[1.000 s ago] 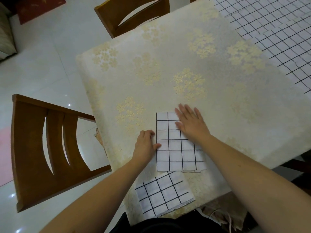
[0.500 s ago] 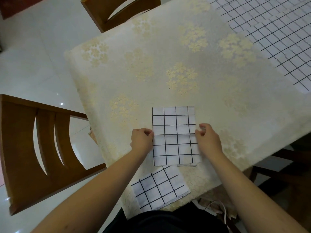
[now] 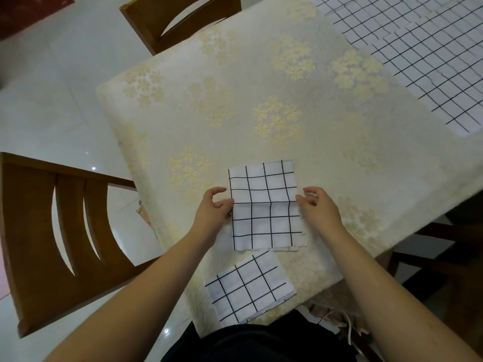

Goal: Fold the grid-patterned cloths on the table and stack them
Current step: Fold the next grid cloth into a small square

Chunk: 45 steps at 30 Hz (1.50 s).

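A white cloth with a black grid [image 3: 265, 205], folded to a small rectangle, lies near the table's front edge. My left hand [image 3: 213, 209] pinches its left edge at mid-height. My right hand [image 3: 317, 207] pinches its right edge at the same height, where a crease runs across. A second folded grid cloth [image 3: 248, 287] lies closer to me, at the table's front edge, untouched. Larger unfolded grid cloths [image 3: 423, 53] are spread over the far right of the table.
The table [image 3: 261, 87] wears a cream cloth with gold flower prints. One wooden chair [image 3: 52, 236] stands at the left, another [image 3: 180, 19] at the far side. White tiled floor lies to the left.
My right hand left the top of the cloth, where it pressed flat, and went to its right edge. Both hands now pinch the cloth's side edges. The camera view shifted slightly.
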Tool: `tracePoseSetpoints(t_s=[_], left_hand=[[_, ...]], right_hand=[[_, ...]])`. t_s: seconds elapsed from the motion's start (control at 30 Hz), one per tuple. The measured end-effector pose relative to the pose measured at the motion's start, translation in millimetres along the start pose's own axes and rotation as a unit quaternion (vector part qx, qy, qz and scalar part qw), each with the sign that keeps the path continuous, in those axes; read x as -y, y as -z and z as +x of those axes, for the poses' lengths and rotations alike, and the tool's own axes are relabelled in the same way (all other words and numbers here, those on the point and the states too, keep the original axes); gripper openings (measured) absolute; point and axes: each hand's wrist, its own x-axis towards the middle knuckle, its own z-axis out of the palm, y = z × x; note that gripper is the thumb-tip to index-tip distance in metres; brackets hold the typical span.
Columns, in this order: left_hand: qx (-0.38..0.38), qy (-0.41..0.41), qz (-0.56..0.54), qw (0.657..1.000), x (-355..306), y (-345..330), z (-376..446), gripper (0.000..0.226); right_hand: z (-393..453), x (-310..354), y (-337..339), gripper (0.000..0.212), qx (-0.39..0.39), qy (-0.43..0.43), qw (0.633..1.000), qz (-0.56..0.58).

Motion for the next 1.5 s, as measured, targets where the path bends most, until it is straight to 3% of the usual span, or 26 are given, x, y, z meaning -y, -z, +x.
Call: tracePoseSetpoints(t_s=[0.23,0.37,0.67,0.83,0.93,1.07,1.23,1.3,1.33,1.43,1.5], left_hand=[[0.014,-0.056,0.006,0.998,-8,3,-9,0.028],[0.013,-0.102,0.027,0.994,-15,6,-14,0.025],[0.022,-0.156,0.074,0.985,-49,12,-38,0.027],[0.038,-0.189,0.106,0.976,-55,30,-47,0.021],[0.025,-0.227,0.229,0.946,-54,43,-47,0.035],[-0.005,-0.301,0.387,0.872,-53,54,-48,0.033],[0.007,-0.394,0.457,0.797,-48,75,-51,0.018],[0.023,-0.397,0.441,0.805,-48,85,-53,0.014],[0.043,-0.379,0.418,0.824,-48,89,-56,0.014],[0.125,-0.255,0.267,0.921,-49,97,-68,0.016],[0.155,-0.179,0.152,0.960,-47,98,-75,0.017]], right_hand=[[-5,2,-2,0.038,0.025,-0.006,1.000,-0.016],[-12,3,-6,0.038,0.002,0.007,0.999,-0.043],[-40,11,-6,0.040,0.065,0.033,0.981,0.182],[-52,21,0,0.024,0.007,0.120,0.974,0.191],[-61,24,5,0.023,-0.022,0.171,0.980,0.100],[-82,31,6,0.021,-0.061,0.197,0.978,0.016],[-104,31,1,0.006,-0.093,0.252,0.960,-0.072],[-111,28,1,0.006,-0.086,0.236,0.966,-0.058],[-117,29,0,0.007,-0.069,0.212,0.975,-0.008],[-134,36,-6,0.005,0.006,0.134,0.969,0.208],[-143,41,-12,0.009,0.046,0.102,0.947,0.301]])
